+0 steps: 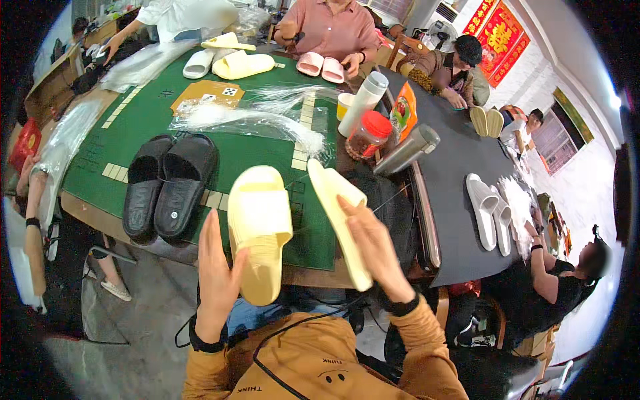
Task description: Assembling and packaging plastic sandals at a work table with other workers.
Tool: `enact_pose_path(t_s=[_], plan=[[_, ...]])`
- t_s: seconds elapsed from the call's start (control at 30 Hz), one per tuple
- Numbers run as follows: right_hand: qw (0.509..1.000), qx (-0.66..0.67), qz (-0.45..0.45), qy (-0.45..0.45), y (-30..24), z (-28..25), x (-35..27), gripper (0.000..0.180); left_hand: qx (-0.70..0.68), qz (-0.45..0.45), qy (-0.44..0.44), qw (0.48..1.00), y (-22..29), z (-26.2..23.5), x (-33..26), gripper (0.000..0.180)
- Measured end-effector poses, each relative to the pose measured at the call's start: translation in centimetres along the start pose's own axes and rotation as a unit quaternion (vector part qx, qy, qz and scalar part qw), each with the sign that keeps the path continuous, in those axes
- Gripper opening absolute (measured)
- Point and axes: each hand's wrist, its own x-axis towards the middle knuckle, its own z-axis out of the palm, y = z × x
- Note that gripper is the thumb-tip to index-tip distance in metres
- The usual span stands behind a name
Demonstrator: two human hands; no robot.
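Observation:
Two pale yellow slide slippers are in front of me at the near table edge. The left slipper (261, 230) faces up, its heel sticking out over the edge. Beside its left rim is my left hand (220, 270), open, fingers stretched out and thumb against the sole's side. My right hand (377, 247) is closed on the right slipper (340, 223), which is tilted on its side with the sole's edge showing; the fingers lie along its strap. A pair of black slides (170, 187) lies to the left on the green table mat (87, 177).
Clear plastic bags (247, 120) lie mid-table. A red-lidded jar (369, 133), a white flask (363, 103) and a steel flask (409, 150) stand at the right edge. White slides (489, 213) rest on a dark table (447, 193). Several people work around.

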Motion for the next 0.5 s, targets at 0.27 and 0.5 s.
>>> enact_pose_path(t_s=[0.27, 0.5], plan=[[0.975, -0.213, -0.066, 0.007, 3.0, 5.9, -2.3, 0.044, 0.061, 0.026, -0.093, 0.993, 0.3, 2.0, -1.3, 0.071], [0.979, -0.189, -0.042, -0.063, 2.9, 6.5, -3.3, 0.046, 0.112, 0.025, -0.112, 0.987, -0.3, 3.1, -1.3, 0.078]])
